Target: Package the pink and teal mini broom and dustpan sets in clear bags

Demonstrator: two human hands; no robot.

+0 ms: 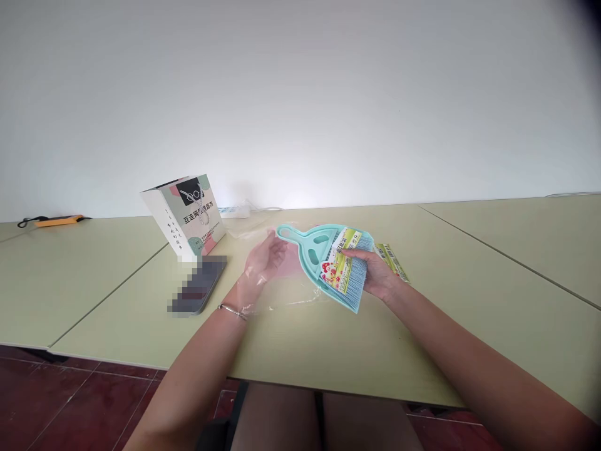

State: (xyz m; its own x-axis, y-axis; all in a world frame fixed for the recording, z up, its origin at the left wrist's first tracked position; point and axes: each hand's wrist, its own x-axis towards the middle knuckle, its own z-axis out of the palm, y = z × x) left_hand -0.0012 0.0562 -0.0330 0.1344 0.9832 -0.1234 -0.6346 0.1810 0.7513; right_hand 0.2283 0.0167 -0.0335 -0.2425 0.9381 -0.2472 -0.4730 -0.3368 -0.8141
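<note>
A mint-green dustpan point(307, 254) is tilted above the table, its looped handle pointing left. Against its wide end lies a small blue-bristled brush point(357, 270), with a colourful printed label point(342, 260) across it. My right hand point(381, 274) grips the brush and dustpan at the right, thumb over the label and fingers underneath. By the dustpan's handle, my left hand point(267, 258) has its fingers curled on a clear plastic bag point(291, 299), which drapes over the wrist. Something pink point(290, 262) shows behind the bag; its kind is unclear. A second label point(393, 262) sticks out beyond my right hand.
A printed paper bag point(192, 216) with a rope handle stands at the back left. In front of it lies a dark phone point(200, 285), partly pixelated. An orange object point(59, 220) with a black strap is at the far left. The table point(328, 351) meets a white wall.
</note>
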